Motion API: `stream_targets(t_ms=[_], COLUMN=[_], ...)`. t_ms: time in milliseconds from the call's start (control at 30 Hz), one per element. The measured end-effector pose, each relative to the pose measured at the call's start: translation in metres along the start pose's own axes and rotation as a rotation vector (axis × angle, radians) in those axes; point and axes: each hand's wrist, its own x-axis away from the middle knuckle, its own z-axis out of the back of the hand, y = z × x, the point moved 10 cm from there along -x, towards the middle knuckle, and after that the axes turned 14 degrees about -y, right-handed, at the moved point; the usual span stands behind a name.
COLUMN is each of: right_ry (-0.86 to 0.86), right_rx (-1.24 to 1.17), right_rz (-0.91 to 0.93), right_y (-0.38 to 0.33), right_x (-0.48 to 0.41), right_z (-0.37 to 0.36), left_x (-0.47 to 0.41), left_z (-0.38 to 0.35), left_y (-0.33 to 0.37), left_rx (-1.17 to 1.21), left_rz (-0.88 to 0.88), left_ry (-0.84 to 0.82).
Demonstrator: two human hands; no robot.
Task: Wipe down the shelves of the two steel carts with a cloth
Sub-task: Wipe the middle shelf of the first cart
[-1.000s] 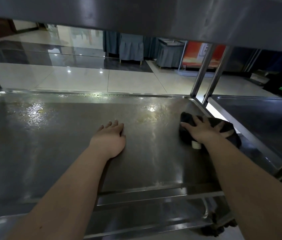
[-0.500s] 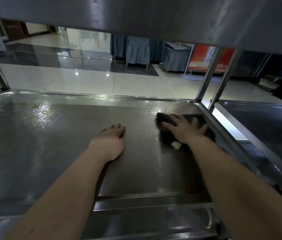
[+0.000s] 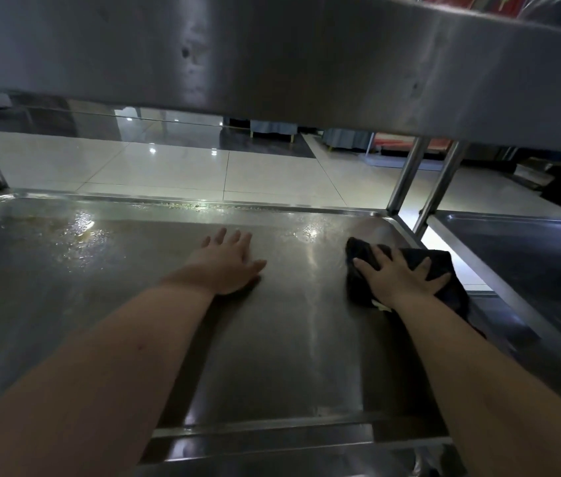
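The right hand [image 3: 401, 278] pressed spread fingers [image 3: 366, 267] flat on the dark cloth [image 3: 444, 266] at the shelf's [image 3: 272, 356] right edge; the left hand [image 3: 227, 266] lay open-palmed mid-shelf. An upper shelf [image 3: 272, 56] hung overhead.

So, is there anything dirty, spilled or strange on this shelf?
Yes. A wet, yellowish smear glistens at the far left of the shelf, and gritty residue lines its far rim. The cloth, under the right hand, lies apart from both.
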Motion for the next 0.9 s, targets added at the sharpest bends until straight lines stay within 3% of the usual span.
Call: stream_targets(t_ms=[233, 367, 533, 600, 700, 900], right_ry=[-0.043, -0.039, -0.071, -0.094, -0.099, -0.042], right_rx=[-0.003, -0.048, 0.121, 0.139, 0.111, 0.006], right_rz=[0.024, -0.023, 0.427, 0.528, 0.503, 0.118], right_y=[-0.005, -0.054, -0.205, -0.228, -0.202, -0.047], right_x=[-0.013, -0.016, 0.012, 0.021, 0.013, -0.026], right_z=[0.007, 0.009, -0.030, -0.042, -0.031, 0.014], left_x=[-0.014, -0.014, -0.014, -0.014, -0.014, -0.017], left_z=[-0.017, -0.018, -0.010, -0.011, -0.013, -0.016], left_y=[-0.011, -0.013, -0.020, -0.023, -0.020, -0.014], left_rx=[-0.019, 0.000, 0.126, 0.128, 0.072, 0.024], left_rz=[-0.001, 0.006, -0.005, 0.006, 0.019, 0.028], left_ry=[0.080, 0.107, 0.165, 0.167, 0.166, 0.130])
